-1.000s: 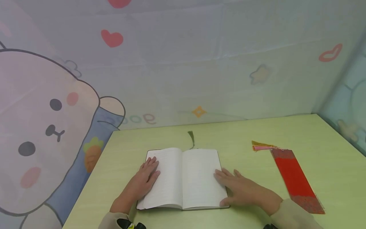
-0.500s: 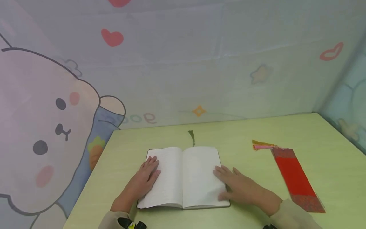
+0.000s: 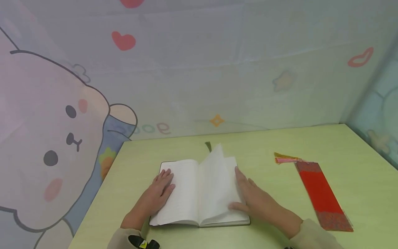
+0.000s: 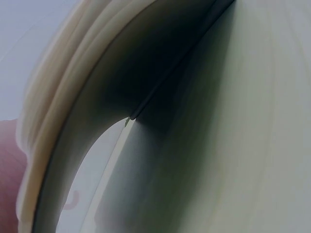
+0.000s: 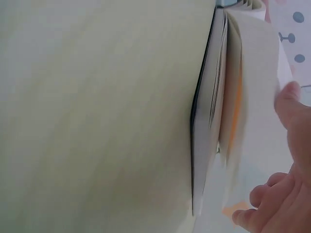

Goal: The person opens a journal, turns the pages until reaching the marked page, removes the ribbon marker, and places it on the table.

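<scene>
An open notebook (image 3: 183,193) with white pages lies on the table. My left hand (image 3: 158,195) rests on its left page, fingers extended; in the left wrist view a bit of that hand (image 4: 9,179) shows beside the curved page block (image 4: 73,82). On the right side, one or more loose pages (image 3: 214,180) stand lifted and lean toward the spine. My right hand (image 3: 259,204) is at their outer edge with fingers stretched out. In the right wrist view its thumb (image 5: 290,94) touches the raised page (image 5: 262,97), while the other fingers are spread apart below.
A red bookmark (image 3: 321,193) with a yellow and pink tassel (image 3: 284,158) lies on the table (image 3: 311,141) to the right. Behind the notebook pokes out a dark green tassel (image 3: 208,146). A printed cloth (image 3: 192,69) hangs along the table's back edge.
The pages on the right side have risen from flat to leaning up. My right hand has shifted slightly left and turned, its fingers pointing farther away. My left hand has stayed put.
</scene>
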A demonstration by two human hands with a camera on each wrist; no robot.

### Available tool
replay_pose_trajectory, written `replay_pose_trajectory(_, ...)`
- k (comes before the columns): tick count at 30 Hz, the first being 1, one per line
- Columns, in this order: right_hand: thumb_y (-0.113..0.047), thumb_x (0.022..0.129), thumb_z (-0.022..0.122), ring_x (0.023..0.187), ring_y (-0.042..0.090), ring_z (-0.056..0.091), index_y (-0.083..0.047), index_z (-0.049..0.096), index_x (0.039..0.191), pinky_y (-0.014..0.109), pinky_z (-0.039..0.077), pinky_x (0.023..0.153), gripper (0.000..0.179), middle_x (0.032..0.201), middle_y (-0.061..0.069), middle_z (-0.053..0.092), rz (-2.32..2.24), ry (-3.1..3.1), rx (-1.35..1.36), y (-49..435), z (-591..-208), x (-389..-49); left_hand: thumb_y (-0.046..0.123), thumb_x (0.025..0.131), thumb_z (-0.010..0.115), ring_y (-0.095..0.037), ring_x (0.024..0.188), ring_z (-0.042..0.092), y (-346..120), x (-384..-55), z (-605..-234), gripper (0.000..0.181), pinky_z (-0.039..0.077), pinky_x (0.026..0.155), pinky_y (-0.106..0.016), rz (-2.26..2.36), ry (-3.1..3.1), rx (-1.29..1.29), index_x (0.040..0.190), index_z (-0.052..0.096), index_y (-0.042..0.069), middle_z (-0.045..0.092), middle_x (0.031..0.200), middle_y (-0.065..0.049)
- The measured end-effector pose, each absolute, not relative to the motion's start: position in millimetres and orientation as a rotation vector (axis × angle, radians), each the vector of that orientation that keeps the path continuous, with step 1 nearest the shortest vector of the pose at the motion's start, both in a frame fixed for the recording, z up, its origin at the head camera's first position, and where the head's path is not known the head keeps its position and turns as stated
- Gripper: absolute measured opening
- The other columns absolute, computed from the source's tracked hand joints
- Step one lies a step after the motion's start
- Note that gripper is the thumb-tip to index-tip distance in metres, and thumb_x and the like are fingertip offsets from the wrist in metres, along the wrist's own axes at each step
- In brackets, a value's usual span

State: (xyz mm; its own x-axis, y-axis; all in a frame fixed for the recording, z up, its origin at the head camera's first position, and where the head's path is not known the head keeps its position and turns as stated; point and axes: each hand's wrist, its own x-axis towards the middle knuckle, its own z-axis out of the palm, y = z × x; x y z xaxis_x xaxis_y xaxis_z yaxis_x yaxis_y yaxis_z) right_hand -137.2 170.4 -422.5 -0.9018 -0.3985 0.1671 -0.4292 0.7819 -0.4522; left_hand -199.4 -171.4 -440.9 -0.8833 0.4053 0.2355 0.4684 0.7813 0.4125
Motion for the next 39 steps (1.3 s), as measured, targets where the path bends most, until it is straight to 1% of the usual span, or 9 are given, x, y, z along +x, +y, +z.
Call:
replay_pose_trajectory(2, -0.061, 0.083, 0.053, 0.137, 0.030, 0.021, -0.006, 0.003, 0.150, 0.046, 0.023, 0.109, 0.100, 0.154, 0.009, 0.011, 0.857, -2.930, 0.644, 165, -421, -134, 0.029, 0.097, 0.049, -0.028, 0.138, 0.021, -171, -199, -441, 0.048, 0.020, 0.110, -0.049, -0.711, -2.833, -0.704, 0.137, 0.045, 0.003, 0.033, 0.147, -0.010)
replay_pose_trajectory(4, -0.059, 0.086, 0.051, 0.137, 0.031, 0.020, -0.007, 0.003, 0.150, 0.046, 0.024, 0.108, 0.095, 0.155, 0.007, 0.010, 0.947, -2.911, 0.648, 159, -419, -130, 0.029, 0.097, 0.050, -0.028, 0.138, 0.021, -171, -200, -441, 0.048, 0.020, 0.110, -0.049, -0.708, -2.830, -0.711, 0.137, 0.045, 0.002, 0.033, 0.147, -0.010)
replay_pose_trajectory(10, -0.049, 0.093, 0.048, 0.139, 0.015, 0.013, -0.009, 0.004, 0.150, 0.040, 0.021, 0.110, 0.083, 0.155, 0.003, 0.009, 1.020, -2.778, 0.762, 142, -414, -120, 0.030, 0.097, 0.049, -0.028, 0.138, 0.020, -170, -199, -441, 0.049, 0.020, 0.110, -0.049, -0.705, -2.838, -0.700, 0.138, 0.044, 0.003, 0.033, 0.147, -0.010)
replay_pose_trajectory(14, -0.046, 0.095, 0.047, 0.139, 0.012, 0.013, -0.010, 0.005, 0.150, 0.039, 0.022, 0.109, 0.079, 0.155, 0.001, 0.009, 1.010, -2.729, 0.810, 133, -410, -114, 0.030, 0.097, 0.048, -0.029, 0.138, 0.021, -170, -199, -441, 0.049, 0.020, 0.109, -0.049, -0.699, -2.843, -0.685, 0.138, 0.044, 0.004, 0.033, 0.148, -0.009)
replay_pose_trajectory(18, -0.043, 0.095, 0.049, 0.139, 0.012, 0.013, -0.009, 0.006, 0.150, 0.039, 0.023, 0.109, 0.078, 0.155, 0.001, 0.009, 0.979, -2.672, 0.873, 123, -408, -112, 0.029, 0.097, 0.049, -0.028, 0.138, 0.020, -170, -198, -440, 0.048, 0.020, 0.110, -0.049, -0.712, -2.849, -0.677, 0.138, 0.044, 0.004, 0.032, 0.148, -0.009)
replay_pose_trajectory(21, -0.043, 0.094, 0.049, 0.140, 0.012, 0.012, -0.008, 0.003, 0.150, 0.039, 0.023, 0.109, 0.080, 0.155, 0.002, 0.007, 0.955, -2.645, 0.915, 114, -406, -113, 0.029, 0.097, 0.048, -0.027, 0.139, 0.019, -171, -198, -439, 0.048, 0.020, 0.110, -0.048, -0.720, -2.860, -0.673, 0.138, 0.044, 0.004, 0.031, 0.148, -0.008)
replay_pose_trajectory(27, -0.050, 0.094, 0.045, 0.140, 0.012, 0.009, -0.008, -0.001, 0.150, 0.037, 0.021, 0.110, 0.083, 0.156, 0.003, 0.003, 0.967, -2.688, 0.958, 96, -405, -113, 0.030, 0.098, 0.048, -0.027, 0.139, 0.019, -174, -198, -439, 0.048, 0.019, 0.110, -0.048, -0.724, -2.854, -0.680, 0.138, 0.044, 0.004, 0.031, 0.148, -0.008)
replay_pose_trajectory(35, -0.054, 0.093, 0.043, 0.137, 0.024, 0.023, 0.001, 0.001, 0.148, 0.041, 0.027, 0.108, 0.089, 0.154, 0.014, 0.012, 0.855, -2.768, 1.060, 77, -414, -111, 0.028, 0.097, 0.050, -0.032, 0.138, 0.018, -177, -200, -438, 0.048, 0.019, 0.109, -0.051, -0.729, -2.827, -0.706, 0.137, 0.044, 0.002, 0.031, 0.148, -0.012)
replay_pose_trajectory(39, -0.052, 0.092, 0.046, 0.137, 0.021, 0.023, 0.000, -0.002, 0.148, 0.042, 0.023, 0.109, 0.090, 0.154, 0.013, 0.008, 0.827, -2.829, 1.130, 71, -416, -110, 0.027, 0.097, 0.050, -0.032, 0.138, 0.017, -177, -199, -437, 0.048, 0.019, 0.109, -0.051, -0.740, -2.824, -0.702, 0.137, 0.045, 0.002, 0.030, 0.148, -0.012)
